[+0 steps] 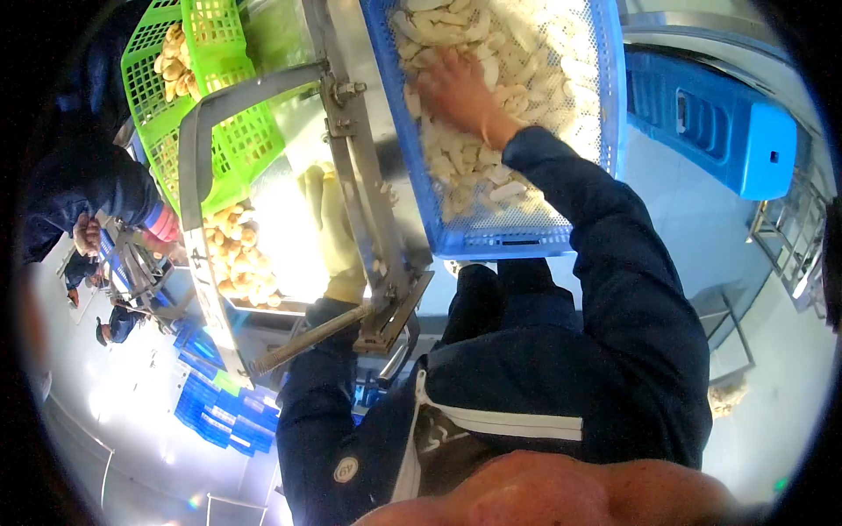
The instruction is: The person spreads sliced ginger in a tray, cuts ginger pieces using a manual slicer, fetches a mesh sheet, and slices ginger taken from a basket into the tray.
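Observation:
My right hand (pixel 456 92), bare, lies over the pale, elongated pieces (pixel 517 105) in a blue perforated crate (pixel 504 244). Its fingers are spread and touch the pieces; I see nothing gripped. To the left, my left hand (pixel 329 223) wears a pale yellow glove and rests on the bright metal worktop, its fingers stretched out. A metal lever frame (pixel 351 167) with a spring (pixel 311 337) partly covers that hand and wrist. Left of the glove lies a heap of brown-and-cream mushrooms (pixel 241 259).
A green slatted basket (pixel 232 140) holding more mushrooms stands at upper left. Another person's pink-gloved hand (pixel 162 223) is beside it. Blue stacked crates (pixel 224 408) are at lower left, and a large blue plastic tub (pixel 710 123) is at the right.

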Available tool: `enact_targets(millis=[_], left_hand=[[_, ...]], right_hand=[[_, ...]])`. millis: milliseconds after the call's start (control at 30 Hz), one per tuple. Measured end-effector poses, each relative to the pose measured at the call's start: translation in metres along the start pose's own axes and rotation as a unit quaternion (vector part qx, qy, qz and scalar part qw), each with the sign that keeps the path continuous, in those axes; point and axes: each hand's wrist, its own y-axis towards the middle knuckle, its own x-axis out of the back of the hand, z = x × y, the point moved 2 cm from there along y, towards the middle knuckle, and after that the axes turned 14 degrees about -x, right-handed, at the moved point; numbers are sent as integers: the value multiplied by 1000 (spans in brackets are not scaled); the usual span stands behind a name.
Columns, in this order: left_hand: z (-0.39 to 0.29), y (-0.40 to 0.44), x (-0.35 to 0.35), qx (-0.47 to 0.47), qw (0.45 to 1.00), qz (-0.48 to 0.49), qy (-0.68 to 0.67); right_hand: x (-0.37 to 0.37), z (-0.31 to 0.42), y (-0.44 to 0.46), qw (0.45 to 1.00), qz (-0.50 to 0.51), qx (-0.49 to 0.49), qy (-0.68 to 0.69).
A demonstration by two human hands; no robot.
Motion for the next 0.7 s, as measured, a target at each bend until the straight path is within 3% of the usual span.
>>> enact_targets(millis=[33,133,267,367,433,500,600,700], left_hand=[[-3,1,2,-11,1000,3,24],[-5,4,1,-8,1000,-12,14],[0,0,0,15,999,-2,-38],[8,-15,-6,43,997,-12,-60],[9,-21,-8,35,998,-14,-44],[10,-24,-9,29,999,-15,-33],[24,-42,-15,60,998,31,-15],[24,-45,-17,63,998,29,-7]], right_hand=[[-6,8,-19,998,48,34,-2],[-11,-7,-41,998,36,19,54],[7,-78,-34,994,-28,-97,-30],[22,-86,-54,987,-35,-157,-17],[13,-30,-95,982,94,-125,108],[10,26,-138,984,127,93,78],[-26,37,-141,984,89,151,26],[-20,10,-113,992,49,77,85]])
